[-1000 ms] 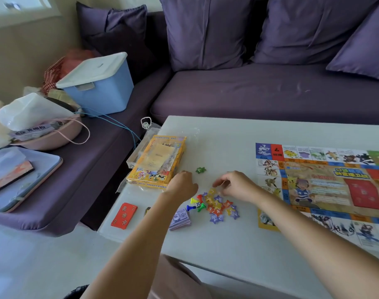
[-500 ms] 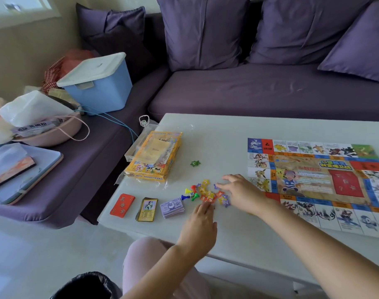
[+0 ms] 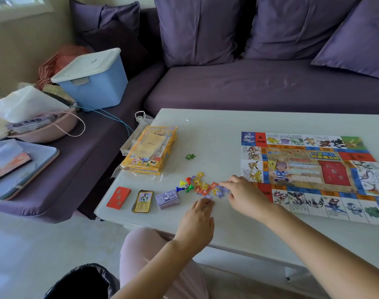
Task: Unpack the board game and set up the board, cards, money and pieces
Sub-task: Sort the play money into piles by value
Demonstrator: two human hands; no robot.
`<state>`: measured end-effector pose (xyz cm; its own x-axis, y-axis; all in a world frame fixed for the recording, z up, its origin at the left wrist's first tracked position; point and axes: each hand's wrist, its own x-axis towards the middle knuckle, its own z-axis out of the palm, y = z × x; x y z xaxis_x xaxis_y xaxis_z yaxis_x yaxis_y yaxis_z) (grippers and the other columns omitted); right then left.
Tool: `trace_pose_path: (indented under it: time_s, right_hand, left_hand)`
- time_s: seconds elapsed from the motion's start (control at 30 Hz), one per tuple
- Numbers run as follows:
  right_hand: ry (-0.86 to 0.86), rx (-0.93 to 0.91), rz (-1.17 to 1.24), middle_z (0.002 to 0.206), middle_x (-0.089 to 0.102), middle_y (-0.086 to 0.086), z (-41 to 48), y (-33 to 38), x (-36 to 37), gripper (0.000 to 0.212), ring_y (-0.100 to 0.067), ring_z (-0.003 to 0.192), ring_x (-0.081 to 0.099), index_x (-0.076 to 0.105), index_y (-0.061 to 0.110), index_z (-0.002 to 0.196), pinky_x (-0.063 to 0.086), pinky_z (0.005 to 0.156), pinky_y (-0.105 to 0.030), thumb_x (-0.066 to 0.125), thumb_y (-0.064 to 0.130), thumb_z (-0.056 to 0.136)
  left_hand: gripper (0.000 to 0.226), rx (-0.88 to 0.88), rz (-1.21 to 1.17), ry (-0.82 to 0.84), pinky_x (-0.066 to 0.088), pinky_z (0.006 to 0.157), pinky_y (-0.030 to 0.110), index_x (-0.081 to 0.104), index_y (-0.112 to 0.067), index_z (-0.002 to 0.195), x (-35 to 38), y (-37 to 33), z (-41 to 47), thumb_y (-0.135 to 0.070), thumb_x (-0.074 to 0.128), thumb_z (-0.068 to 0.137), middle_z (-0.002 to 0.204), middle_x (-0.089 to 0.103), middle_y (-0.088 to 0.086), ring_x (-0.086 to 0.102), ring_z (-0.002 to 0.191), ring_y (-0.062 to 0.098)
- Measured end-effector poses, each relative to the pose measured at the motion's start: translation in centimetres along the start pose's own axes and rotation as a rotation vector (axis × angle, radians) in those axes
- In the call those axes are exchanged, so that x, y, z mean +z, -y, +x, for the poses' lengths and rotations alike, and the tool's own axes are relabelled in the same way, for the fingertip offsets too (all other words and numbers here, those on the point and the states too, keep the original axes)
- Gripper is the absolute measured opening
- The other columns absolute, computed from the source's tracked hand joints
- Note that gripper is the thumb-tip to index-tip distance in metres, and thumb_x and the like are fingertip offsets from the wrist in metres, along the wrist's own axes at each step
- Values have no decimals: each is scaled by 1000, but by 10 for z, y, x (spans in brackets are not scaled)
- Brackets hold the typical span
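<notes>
Purple sofa (image 3: 259, 87) with cushions is seen behind a white counter (image 3: 216, 130). Game board (image 3: 309, 169) is laid flat and unfolded on the right half of the counter. Yellow game box (image 3: 150, 149) is placed at the far left of the counter, on clear plastic wrap. One green star piece (image 3: 190, 156) is seen alone just right of the box.

Three stacks are lined up along the near left edge, apart from each other: red cards (image 3: 118, 197) leftmost, then yellow-framed cards (image 3: 143, 201), then purple money (image 3: 168, 199). Right of the money, coloured pawns (image 3: 185, 185) and a white die (image 3: 186, 186) are clustered, touching a loose pile of star tokens (image 3: 203, 186) in orange, yellow and purple. The pile is located between the money and the board's left edge.

Right-hand grip (image 3: 244, 195) is reached across from the right, over the board's near left corner; fingers are stretched out flat and spread, tips resting on the right side of the star tokens. Nothing is held. Left-hand grip (image 3: 197, 223) is placed at the near side of the pile, fingers relaxed and slightly bent, tips touching a purple star at the pile's near edge; nothing is clasped.

On the sofa seat at left, a blue bin (image 3: 93, 80) with a white lid, a pink basket (image 3: 44, 128) and a flat tray (image 3: 22, 169) are seen. A black bag (image 3: 83, 281) is seen on the floor, near left.
</notes>
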<state>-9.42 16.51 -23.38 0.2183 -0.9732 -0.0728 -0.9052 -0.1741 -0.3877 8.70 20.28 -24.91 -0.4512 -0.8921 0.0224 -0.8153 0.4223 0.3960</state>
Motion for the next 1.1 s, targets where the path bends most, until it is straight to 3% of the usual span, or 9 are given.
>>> trace_pose_path:
  time_s: [0.17,0.37,0.5,0.6,0.9,1.1]
  right_hand:
    - [-40,-47,-26,130,44,-2,-9,-1,8,45,-19,120,40,45,25,141,39,99,-29,46,17,97]
    - [-53,-55,-15,133,41,0,-14,-1,9,47,-18,124,37,42,26,143,38,102,-29,47,18,97]
    - [-61,-46,-50,136,40,0,-16,2,9,47,-19,126,37,40,24,144,39,100,-28,43,18,98]
    - [-72,-40,-73,139,39,-1,-18,4,10,45,-20,127,36,39,23,145,39,100,-29,41,19,100]
    - [-54,-37,3,144,37,-2,-32,7,13,45,-20,135,31,42,23,143,35,107,-31,45,20,99]
    - [-69,-42,-47,151,27,-3,-30,11,17,50,-23,138,24,33,23,148,28,113,-32,44,26,99]
  left_hand:
    - [50,-6,-16,19,37,105,29,36,-17,145,-4,-3,6,-22,46,96,146,35,-4,34,134,14]
    - [53,-36,70,34,34,111,37,30,-19,148,-3,-8,16,-32,42,99,156,20,1,6,147,18]
    - [54,-62,180,75,21,115,32,24,-23,150,-7,-5,20,-42,34,100,159,8,-1,-10,147,18]
    - [57,-88,215,103,11,118,32,19,-24,151,-8,-2,21,-48,28,100,160,4,0,-13,146,18]
    - [61,-115,227,132,2,118,31,10,-28,153,-10,1,22,-52,25,99,161,-3,1,-17,145,18]
    - [58,-52,190,101,4,118,30,19,-27,151,-8,1,19,-49,32,99,160,0,0,-14,146,17]
